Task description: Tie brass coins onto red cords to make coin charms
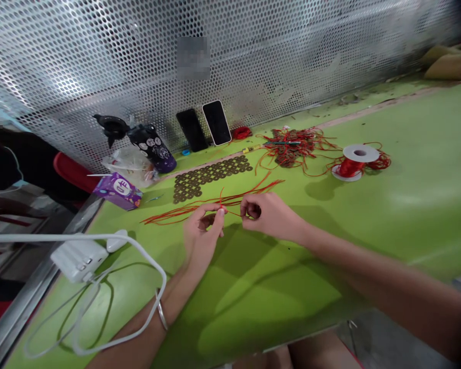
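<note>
A thin red cord (234, 213) runs between my two hands above the green table. My left hand (204, 225) pinches it between thumb and forefinger, with a short end sticking up past the fingertips. My right hand (267, 215) is closed on the cord's other part and holds it out to the side. Just behind my hands lies a bundle of loose red cords (172, 213), stretched left to right. Beyond that, dark round coins (211, 174) with holes are laid out in rows. Whether a knot sits under my left thumb is hidden.
At the back are a heap of corded coins (290, 148), a red cord spool (352, 166), two phones (216, 123) and a dark bottle (153, 148). On the left stand a purple carton (119, 192) and a white power strip (79, 259), its cable looping over my left forearm.
</note>
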Tool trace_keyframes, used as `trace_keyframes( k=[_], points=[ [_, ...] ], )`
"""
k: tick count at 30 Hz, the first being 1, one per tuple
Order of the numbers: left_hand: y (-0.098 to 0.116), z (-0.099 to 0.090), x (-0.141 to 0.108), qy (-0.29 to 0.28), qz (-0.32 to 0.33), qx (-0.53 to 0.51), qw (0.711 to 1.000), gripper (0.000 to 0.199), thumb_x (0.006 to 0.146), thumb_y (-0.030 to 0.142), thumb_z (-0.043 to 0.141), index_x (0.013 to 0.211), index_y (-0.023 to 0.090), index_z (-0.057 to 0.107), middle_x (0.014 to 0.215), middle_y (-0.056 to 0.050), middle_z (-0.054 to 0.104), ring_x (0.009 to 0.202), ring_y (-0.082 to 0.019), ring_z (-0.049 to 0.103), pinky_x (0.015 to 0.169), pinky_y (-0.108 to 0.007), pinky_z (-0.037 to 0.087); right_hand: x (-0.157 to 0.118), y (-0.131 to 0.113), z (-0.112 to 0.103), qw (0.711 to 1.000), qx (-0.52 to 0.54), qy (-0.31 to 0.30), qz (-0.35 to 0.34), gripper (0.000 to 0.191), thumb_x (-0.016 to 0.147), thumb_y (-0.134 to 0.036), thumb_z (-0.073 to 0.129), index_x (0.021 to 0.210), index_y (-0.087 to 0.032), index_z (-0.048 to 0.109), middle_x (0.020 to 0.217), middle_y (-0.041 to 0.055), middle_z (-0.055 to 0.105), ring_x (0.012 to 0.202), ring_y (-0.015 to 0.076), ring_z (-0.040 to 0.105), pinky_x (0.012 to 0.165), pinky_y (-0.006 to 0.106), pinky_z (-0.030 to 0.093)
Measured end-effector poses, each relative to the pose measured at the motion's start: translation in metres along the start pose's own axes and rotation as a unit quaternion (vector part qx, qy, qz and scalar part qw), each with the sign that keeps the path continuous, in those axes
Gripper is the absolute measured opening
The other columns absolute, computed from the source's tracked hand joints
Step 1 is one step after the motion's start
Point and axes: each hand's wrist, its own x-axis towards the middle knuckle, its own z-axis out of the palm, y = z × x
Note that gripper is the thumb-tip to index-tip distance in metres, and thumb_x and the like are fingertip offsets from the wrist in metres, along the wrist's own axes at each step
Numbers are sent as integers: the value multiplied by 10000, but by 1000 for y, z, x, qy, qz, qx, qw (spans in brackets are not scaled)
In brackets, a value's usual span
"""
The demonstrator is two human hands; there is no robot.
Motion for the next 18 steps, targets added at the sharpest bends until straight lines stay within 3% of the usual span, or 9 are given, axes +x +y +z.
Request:
trace_keyframes(
  k=[6,12,18],
  points=[
    [0,-1,0,-38,-8,-21,999,214,748,365,691,811,165,644,753,-13,684,418,-49,492,397,-163,429,1,2,-2,999,23,-2,26,21,661,-166,585,641,-161,586,518,-53,484,487,74,401,488,210,287],
    [0,-2,-1,-88,-14,-51,995,223,766,395,674,781,174,650,711,3,661,439,-66,529,405,-174,442,6,7,3,978,203,-4,37,310,832,-417,527,846,-146,677,661,-5,585,528,87,419,505,230,311],
    [3,3,-3,-127,-57,-50,989,269,713,424,712,691,168,634,622,17,625,407,-56,462,382,-172,424,6,6,6,966,258,-9,30,259,805,-389,595,818,-142,669,652,-15,568,510,75,392,489,228,302]
  ],
)
